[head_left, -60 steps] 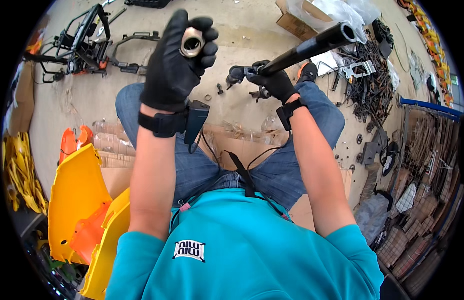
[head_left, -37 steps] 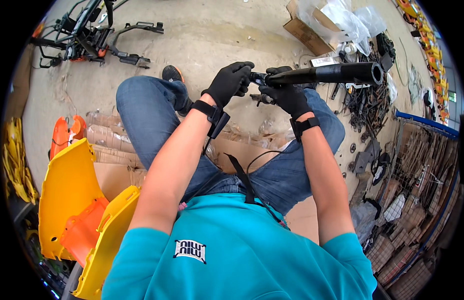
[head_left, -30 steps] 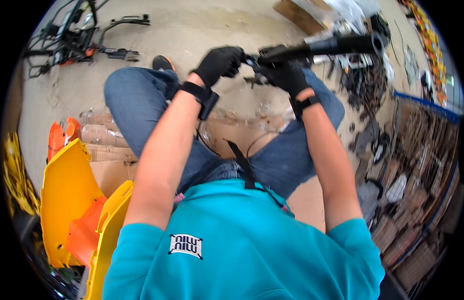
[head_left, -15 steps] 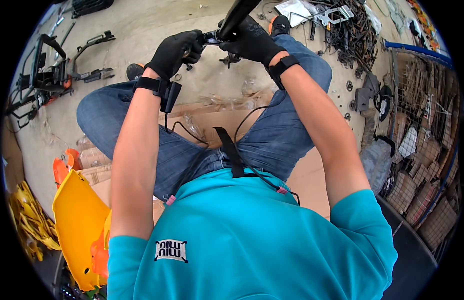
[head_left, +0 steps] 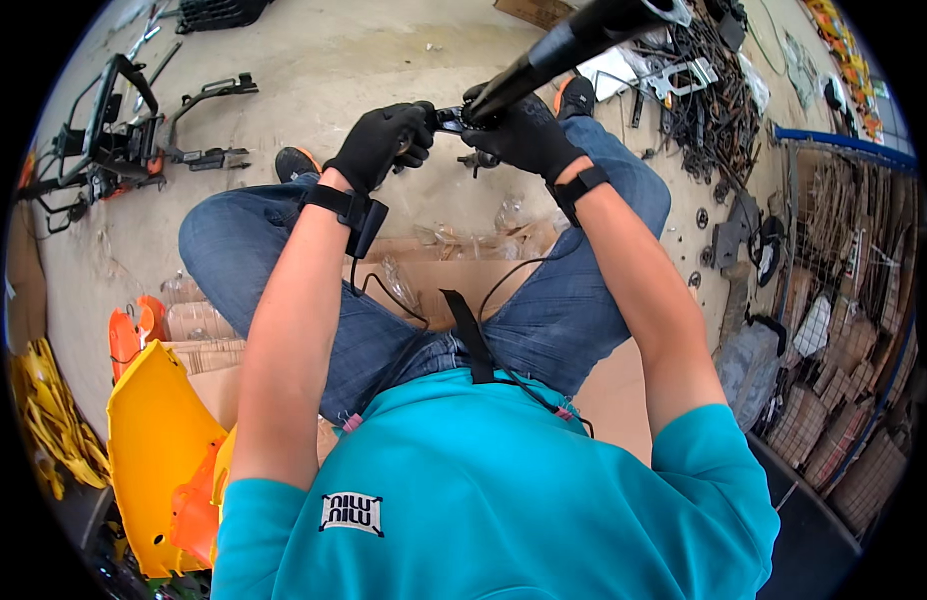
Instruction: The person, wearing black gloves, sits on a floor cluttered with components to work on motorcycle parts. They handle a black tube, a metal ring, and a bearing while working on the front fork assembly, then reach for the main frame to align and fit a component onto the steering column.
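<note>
A black tube [head_left: 574, 50] is held above the concrete floor [head_left: 334, 60], slanted up to the right, its lower end gripped by the black-gloved right hand [head_left: 524, 135], whose fingers are wrapped around it. A small metal fitting [head_left: 450, 120] is seen at that lower end, between the two hands. The gloved left hand [head_left: 389, 148] is curled, its fingers brought to the fitting's left end; whether the fitting is pinched there cannot be told. Cardboard [head_left: 414, 295] is laid between the bent legs. A yellow panel [head_left: 149, 450] is placed at the lower left, a black metal frame [head_left: 99, 140] at the upper left, and dark metal parts [head_left: 709, 145] are heaped at the upper right.
</note>
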Demonstrator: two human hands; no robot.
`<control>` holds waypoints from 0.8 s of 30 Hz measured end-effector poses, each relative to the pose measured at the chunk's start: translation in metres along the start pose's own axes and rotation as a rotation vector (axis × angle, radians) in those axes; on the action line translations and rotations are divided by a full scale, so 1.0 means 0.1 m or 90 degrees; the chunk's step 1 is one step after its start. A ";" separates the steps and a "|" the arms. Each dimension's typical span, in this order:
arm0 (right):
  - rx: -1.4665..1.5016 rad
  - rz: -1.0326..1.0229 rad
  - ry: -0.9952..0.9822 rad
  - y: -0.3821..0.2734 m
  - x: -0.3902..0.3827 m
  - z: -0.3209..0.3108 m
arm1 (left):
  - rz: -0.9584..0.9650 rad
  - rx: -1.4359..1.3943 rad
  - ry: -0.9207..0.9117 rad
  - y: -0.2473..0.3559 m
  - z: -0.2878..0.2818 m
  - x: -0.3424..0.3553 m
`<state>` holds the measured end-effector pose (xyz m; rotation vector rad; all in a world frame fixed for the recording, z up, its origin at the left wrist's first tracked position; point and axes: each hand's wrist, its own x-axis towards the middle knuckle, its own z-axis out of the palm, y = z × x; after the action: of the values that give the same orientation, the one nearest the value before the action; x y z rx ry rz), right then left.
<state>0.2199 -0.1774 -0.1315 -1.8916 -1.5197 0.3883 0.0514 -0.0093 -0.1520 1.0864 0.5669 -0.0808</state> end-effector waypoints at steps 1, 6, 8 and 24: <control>0.026 0.005 -0.007 -0.09 0.02 -0.04 | 0.000 0.005 0.006 0.00 0.01 -0.02; 0.129 0.005 0.048 -0.21 0.02 -0.08 | 0.002 -0.036 0.027 0.00 0.00 -0.03; 0.172 0.034 0.068 -0.26 0.00 -0.11 | -0.003 -0.020 0.033 0.00 0.01 -0.02; 0.120 0.069 0.141 -1.02 -0.05 -0.53 | -0.011 -0.170 0.051 -0.08 0.04 -0.06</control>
<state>0.1746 -0.1891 -0.0264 -1.8083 -1.1975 0.3454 0.0456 -0.0180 -0.1545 0.8279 0.6392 0.0229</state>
